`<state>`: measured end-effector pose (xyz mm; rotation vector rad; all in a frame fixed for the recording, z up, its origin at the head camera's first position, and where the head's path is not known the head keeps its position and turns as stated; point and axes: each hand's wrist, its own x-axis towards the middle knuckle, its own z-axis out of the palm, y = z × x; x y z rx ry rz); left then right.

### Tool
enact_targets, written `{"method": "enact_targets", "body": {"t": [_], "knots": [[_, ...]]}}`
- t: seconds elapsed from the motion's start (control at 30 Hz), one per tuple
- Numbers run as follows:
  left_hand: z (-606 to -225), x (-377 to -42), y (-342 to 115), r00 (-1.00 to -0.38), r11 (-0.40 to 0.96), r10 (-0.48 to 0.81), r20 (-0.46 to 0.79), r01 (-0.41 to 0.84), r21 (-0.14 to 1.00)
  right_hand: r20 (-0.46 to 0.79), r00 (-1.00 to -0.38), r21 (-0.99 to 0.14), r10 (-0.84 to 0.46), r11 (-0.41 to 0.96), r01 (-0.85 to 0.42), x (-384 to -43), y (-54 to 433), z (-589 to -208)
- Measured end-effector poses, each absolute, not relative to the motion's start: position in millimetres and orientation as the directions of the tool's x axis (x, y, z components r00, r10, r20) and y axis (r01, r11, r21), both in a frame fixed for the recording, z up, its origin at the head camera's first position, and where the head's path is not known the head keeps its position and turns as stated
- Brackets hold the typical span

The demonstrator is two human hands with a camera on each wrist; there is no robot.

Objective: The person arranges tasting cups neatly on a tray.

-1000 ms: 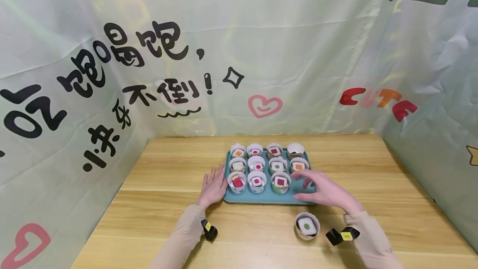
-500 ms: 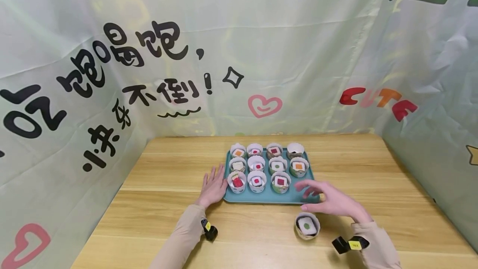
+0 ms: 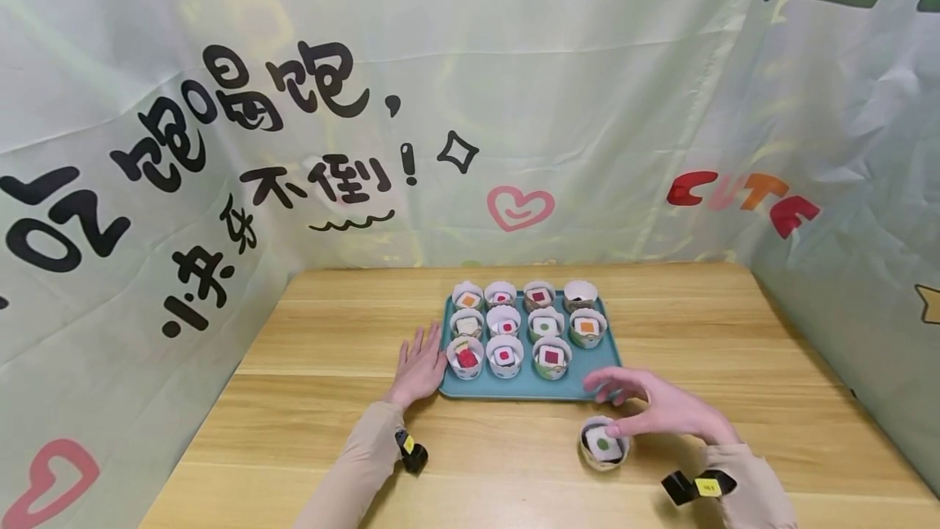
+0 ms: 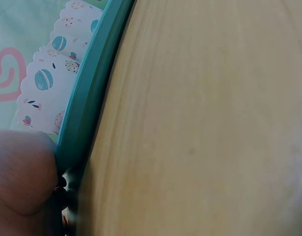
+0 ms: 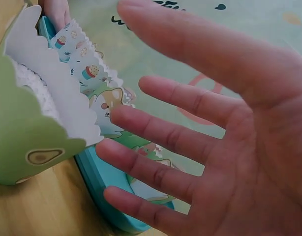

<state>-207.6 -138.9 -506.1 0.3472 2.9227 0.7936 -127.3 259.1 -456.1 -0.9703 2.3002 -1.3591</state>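
Note:
On the wooden table, in front of the blue-green tray, stands a paper baking cup holding a white block with a green dot. My right hand hovers over its right side, fingers spread and thumb above the rim; in the right wrist view nothing lies within the fingers, and the green wall of the cup fills the left. My left hand lies flat on the table, touching the tray's left edge. Part of that hand shows in the left wrist view.
Rows of scalloped paper cups stand on the tray, most with small white-topped blocks, such as the front-left cup with a red piece. The front-right part of the tray is bare. A printed cloth encloses the table.
My right hand has drawn back from the tray's front-right corner, toward the person and slightly right, to the cup on the table. The left hand and the cups have stayed put.

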Motion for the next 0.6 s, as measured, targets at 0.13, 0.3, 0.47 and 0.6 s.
{"method": "enact_targets", "body": {"t": [0.13,0.3,0.47,0.6], "knots": [[-506,-209,-139,-0.970,0.836,0.241,-0.028,0.192,0.514,0.071,-0.700,-0.886,-0.710,0.277,-0.372,-125,262,-457],[-507,-208,-139,-0.970,0.830,0.243,-0.025,0.194,0.523,0.040,-0.680,-0.922,-0.732,0.236,-0.308,-124,264,-460],[-510,-211,-139,-0.971,0.832,0.235,-0.036,0.182,0.524,0.022,-0.681,-0.940,-0.732,0.217,-0.263,-122,263,-465],[-515,-213,-139,-0.974,0.827,0.226,-0.029,0.176,0.534,0.029,-0.659,-0.953,-0.751,0.178,-0.245,-120,262,-468]]}}
